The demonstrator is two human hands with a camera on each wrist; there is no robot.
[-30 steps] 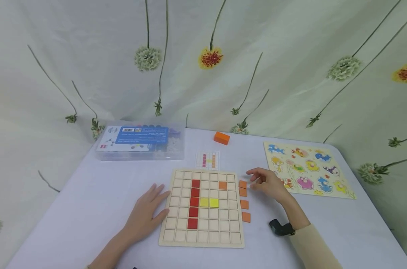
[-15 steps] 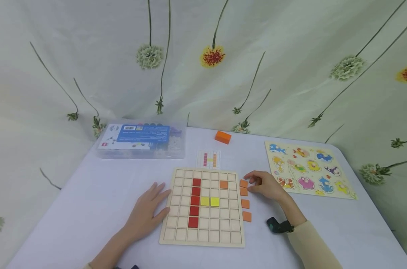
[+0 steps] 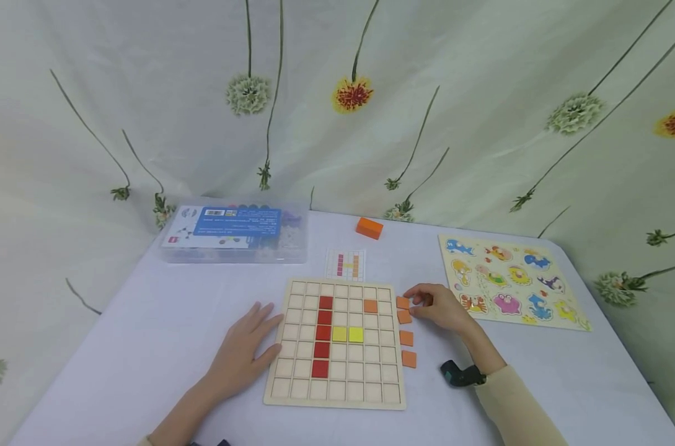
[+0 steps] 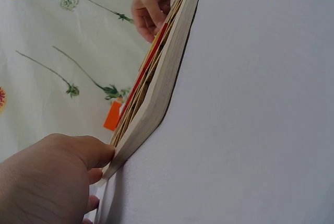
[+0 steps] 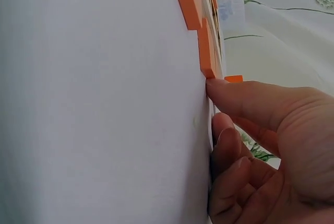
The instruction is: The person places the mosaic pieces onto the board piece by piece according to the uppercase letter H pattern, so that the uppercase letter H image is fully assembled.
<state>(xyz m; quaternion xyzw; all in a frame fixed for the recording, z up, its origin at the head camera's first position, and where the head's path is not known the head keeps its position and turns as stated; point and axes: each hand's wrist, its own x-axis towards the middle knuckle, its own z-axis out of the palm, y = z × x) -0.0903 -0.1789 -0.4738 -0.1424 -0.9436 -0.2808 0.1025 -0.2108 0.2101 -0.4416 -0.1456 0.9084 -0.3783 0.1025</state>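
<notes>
A wooden grid board [image 3: 300, 389] lies on the table, holding a column of red tiles [image 3: 322, 333], two yellow tiles [image 3: 356, 334] and one orange tile [image 3: 370, 306]. My left hand [image 3: 241, 347] rests along the board's left edge, thumb and fingertips touching it. Beside the right edge stands a column of loose orange tiles. My right hand [image 3: 442, 306] pinches the topmost loose orange tile [image 3: 403, 302] between thumb and index finger. In the right wrist view the thumb [image 5: 245, 98] meets the end of that tile [image 5: 207, 51]; the index fingertip is mostly hidden.
Behind the board lies a pattern card [image 3: 345, 265], with an orange block [image 3: 369, 228] farther back. A clear plastic case [image 3: 233, 232] stands at the back left. An animal puzzle board [image 3: 510, 282] lies at the right. Lower loose orange tiles [image 3: 406, 338] sit by the grid board.
My right hand has come left to the top loose orange tile and taken it between thumb and finger. That tile has shifted slightly from the one below. The left hand stays put.
</notes>
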